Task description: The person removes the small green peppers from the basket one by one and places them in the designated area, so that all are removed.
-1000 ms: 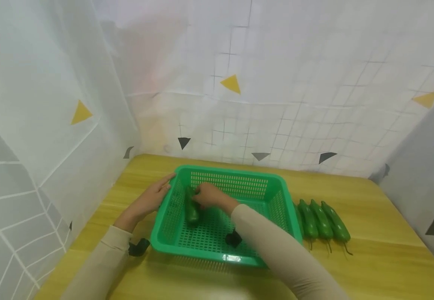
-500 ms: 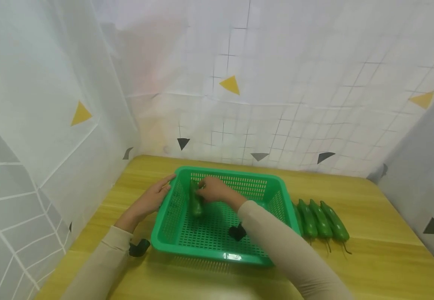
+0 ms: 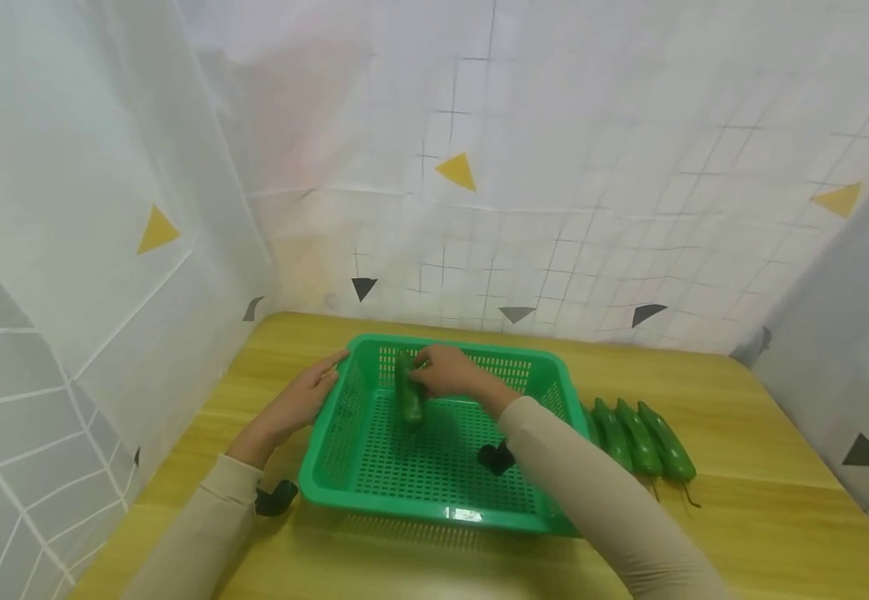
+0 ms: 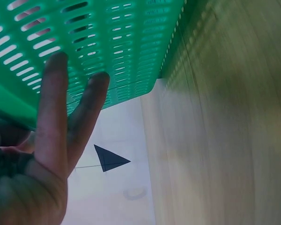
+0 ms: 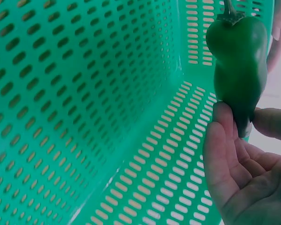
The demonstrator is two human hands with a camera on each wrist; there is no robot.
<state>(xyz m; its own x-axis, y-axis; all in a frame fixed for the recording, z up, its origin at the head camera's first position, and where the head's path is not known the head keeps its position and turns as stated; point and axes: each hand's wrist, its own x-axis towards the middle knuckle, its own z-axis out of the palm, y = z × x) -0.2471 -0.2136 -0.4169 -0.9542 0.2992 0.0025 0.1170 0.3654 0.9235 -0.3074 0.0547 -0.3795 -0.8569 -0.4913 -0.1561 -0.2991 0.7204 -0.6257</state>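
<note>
A green plastic basket (image 3: 374, 498) with slotted walls stands on the table. Inside its left part, my right hand (image 3: 445, 371) pinches a long green pepper (image 3: 408, 396) between thumb and fingers. In the right wrist view the pepper (image 5: 239, 61) hangs above the slotted base, its narrow tip in my fingertips and its stem end pointing away. My left hand (image 3: 302, 404) rests along the basket's left rim. Two straight fingers (image 4: 51, 117) touch the outer wall in the left wrist view; its thumb is mostly hidden.
Several more green peppers (image 3: 666, 442) lie side by side on the wooden table (image 3: 779, 517), right of the basket. My right forearm crosses the basket's right front corner. Black devices (image 3: 275, 498) sit at both wrists. White printed sheets (image 3: 374, 208) hang around the table.
My right hand has lifted the pepper and moved it right and toward the back, away from the basket's left wall. The left hand has stayed on the rim.
</note>
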